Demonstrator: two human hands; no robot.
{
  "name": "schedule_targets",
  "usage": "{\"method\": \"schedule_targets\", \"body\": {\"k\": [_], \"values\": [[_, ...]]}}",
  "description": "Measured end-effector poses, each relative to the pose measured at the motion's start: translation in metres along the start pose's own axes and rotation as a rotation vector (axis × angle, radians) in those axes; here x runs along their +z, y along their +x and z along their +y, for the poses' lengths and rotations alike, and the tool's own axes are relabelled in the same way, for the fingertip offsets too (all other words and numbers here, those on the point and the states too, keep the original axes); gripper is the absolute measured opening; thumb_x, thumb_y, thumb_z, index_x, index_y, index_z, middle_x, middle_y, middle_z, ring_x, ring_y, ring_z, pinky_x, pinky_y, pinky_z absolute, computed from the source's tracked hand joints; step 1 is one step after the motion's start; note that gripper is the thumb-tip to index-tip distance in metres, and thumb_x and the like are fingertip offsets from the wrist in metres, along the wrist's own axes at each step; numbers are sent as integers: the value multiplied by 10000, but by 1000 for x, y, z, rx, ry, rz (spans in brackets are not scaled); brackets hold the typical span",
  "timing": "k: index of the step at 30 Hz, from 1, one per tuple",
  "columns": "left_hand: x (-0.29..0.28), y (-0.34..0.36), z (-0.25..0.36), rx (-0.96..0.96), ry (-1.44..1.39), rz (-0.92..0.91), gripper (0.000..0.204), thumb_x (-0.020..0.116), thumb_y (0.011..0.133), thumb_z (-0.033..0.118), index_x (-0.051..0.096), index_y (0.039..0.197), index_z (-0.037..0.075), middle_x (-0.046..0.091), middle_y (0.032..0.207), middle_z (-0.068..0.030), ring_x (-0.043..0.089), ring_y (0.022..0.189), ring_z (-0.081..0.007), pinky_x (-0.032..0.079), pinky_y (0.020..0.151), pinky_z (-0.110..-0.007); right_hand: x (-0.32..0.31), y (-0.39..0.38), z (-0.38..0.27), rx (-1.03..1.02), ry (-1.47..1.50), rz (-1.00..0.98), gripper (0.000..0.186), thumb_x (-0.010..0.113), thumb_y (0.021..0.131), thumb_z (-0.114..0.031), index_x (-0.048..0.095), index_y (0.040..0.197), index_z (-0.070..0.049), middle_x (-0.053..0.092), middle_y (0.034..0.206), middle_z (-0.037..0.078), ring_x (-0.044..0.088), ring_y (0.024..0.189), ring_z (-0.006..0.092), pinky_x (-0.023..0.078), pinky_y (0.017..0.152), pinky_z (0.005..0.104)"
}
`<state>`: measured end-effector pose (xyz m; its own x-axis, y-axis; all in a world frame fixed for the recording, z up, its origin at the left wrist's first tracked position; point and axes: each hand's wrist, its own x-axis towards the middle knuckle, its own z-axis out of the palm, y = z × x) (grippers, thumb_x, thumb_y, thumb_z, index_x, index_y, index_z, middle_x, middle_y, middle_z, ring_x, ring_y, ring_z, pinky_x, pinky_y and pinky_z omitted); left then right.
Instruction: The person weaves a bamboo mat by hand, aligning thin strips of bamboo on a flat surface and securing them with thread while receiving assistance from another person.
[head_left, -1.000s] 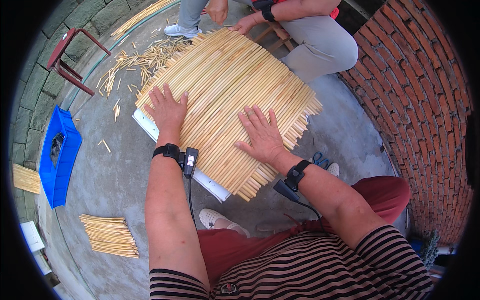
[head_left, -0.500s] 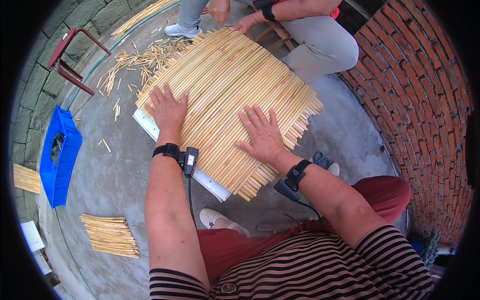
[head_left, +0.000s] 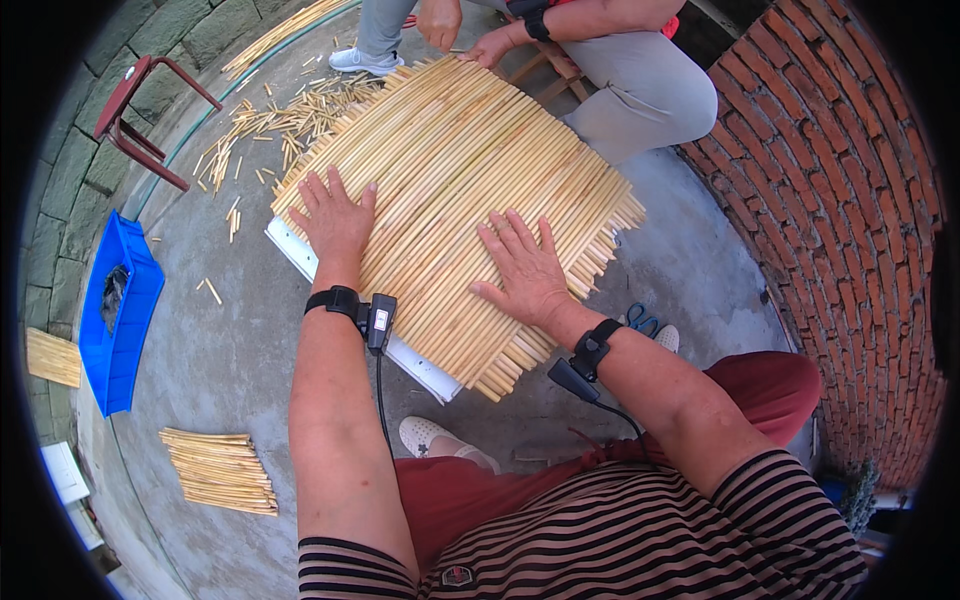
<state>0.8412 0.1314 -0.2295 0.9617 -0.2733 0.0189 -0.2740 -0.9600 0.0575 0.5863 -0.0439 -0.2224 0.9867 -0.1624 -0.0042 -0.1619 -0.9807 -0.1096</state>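
Your left hand [head_left: 335, 218] lies palm down, fingers spread, gripping nothing, on the 9 o'clock part of the reed mat [head_left: 460, 190]. Your right hand [head_left: 522, 268] lies the same way, flat and open, nearer the mat's 5 o'clock edge. The two hands are apart, with bare stalks between them.

Mat: pale yellow, thin straight stalks laid side by side, running from about 1 o'clock down to 7 o'clock. It sits just above the middle of the view, on a white board [head_left: 420, 367] that shows only as a strip under the mat's near edge; the rest of the board is hidden. Stalk ends at the 4 o'clock edge are uneven and stepped.

At 12 o'clock a second person's hand [head_left: 488, 46] touches the mat's far edge; their other hand [head_left: 438, 20] is cut off at the top, so whether it is holding anything cannot be told.

Loose stalk cuttings [head_left: 265, 125] are scattered on the concrete floor [head_left: 225, 350] at 10 o'clock. A tied bundle of stalks [head_left: 218, 470] lies at 8 o'clock, well apart from the mat. Blue tray [head_left: 130, 320] at 9 o'clock: contents dark, hard to make out. Scissors [head_left: 641, 321] at 4 o'clock, partly hidden by your right forearm.
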Motion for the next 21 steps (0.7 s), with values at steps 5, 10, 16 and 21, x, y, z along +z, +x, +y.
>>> {"method": "schedule_targets", "body": {"k": [5, 10, 16, 21], "values": [[0, 0, 0, 2, -2, 4, 852, 370, 1028, 665, 221, 1667, 122, 151, 1728, -209, 74, 1610, -370, 53, 1255, -634, -1, 0, 0, 1, 0, 1, 896, 471, 971, -688, 285, 1637, -119, 295, 1678, 140, 163, 1590, 323, 38, 1280, 583], [0, 0, 0, 2, 1, -3, 855, 378, 1025, 665, 221, 1667, 123, 152, 1728, -207, 75, 1610, -368, 53, 1257, -631, 0, 0, 0, 1, -6, -3, 896, 469, 971, -689, 284, 1637, -118, 297, 1677, 143, 165, 1590, 326, 44, 1279, 585], [0, 0, 0, 2, -1, 5, 854, 390, 1023, 661, 230, 1665, 121, 160, 1727, -204, 82, 1610, -368, 58, 1258, -630, -3, 0, -1, 5, 8, -17, 895, 464, 975, -690, 279, 1639, -118, 288, 1681, 146, 170, 1588, 333, 45, 1279, 589], [1, 1, -1, 6, -20, 14, 850, 398, 1023, 655, 239, 1662, 118, 166, 1725, -208, 84, 1609, -372, 60, 1257, -632, -7, 1, -2, 30, -37, -90, 896, 381, 993, -730, 245, 1656, -142, 234, 1712, 103, 107, 1606, 294, 8, 1286, 589]]}}
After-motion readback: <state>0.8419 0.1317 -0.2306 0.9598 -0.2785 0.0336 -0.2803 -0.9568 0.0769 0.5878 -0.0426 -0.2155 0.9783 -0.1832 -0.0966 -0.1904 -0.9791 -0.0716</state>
